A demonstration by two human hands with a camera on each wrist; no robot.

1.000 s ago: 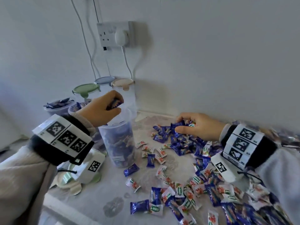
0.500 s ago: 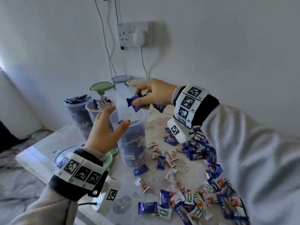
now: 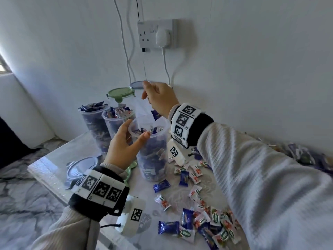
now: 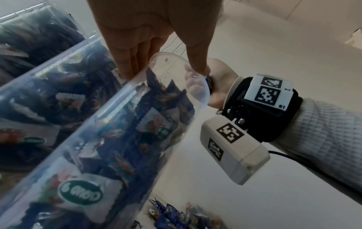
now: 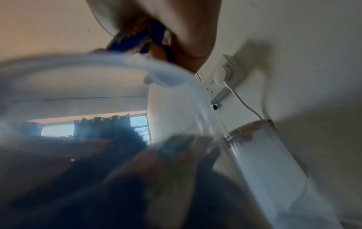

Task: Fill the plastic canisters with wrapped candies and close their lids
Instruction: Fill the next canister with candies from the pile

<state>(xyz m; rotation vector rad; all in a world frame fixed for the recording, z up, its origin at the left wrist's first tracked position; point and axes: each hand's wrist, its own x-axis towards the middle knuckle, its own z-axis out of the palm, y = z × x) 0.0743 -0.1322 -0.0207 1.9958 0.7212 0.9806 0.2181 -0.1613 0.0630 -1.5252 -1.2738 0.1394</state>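
A clear canister [image 3: 153, 152], roughly three-quarters full of blue and white wrapped candies, stands open on the table. My left hand [image 3: 137, 129] grips its rim, thumb on the near side and fingers on the far side; the left wrist view shows the same grip [image 4: 162, 65]. Just above the mouth hovers my right hand [image 3: 151, 94], its fingers loosened. A blue candy [image 3: 155, 114] sticks out under its palm. More blue wrappers [image 5: 135, 38] show against that hand in the right wrist view.
Two open, heaped canisters [image 3: 93, 121] [image 3: 117, 123] stand left of the held one, with two lidded ones [image 3: 119, 92] [image 3: 137, 84] behind. Loose lids [image 3: 81, 168] lie near the table's left edge. Candies [image 3: 198, 204] are strewn to the right. Socket cables [image 3: 165, 65] hang down the wall.
My right hand left the candy pile and carried candies up over the canister mouth. My left hand dropped from above the mouth to grip the rim.
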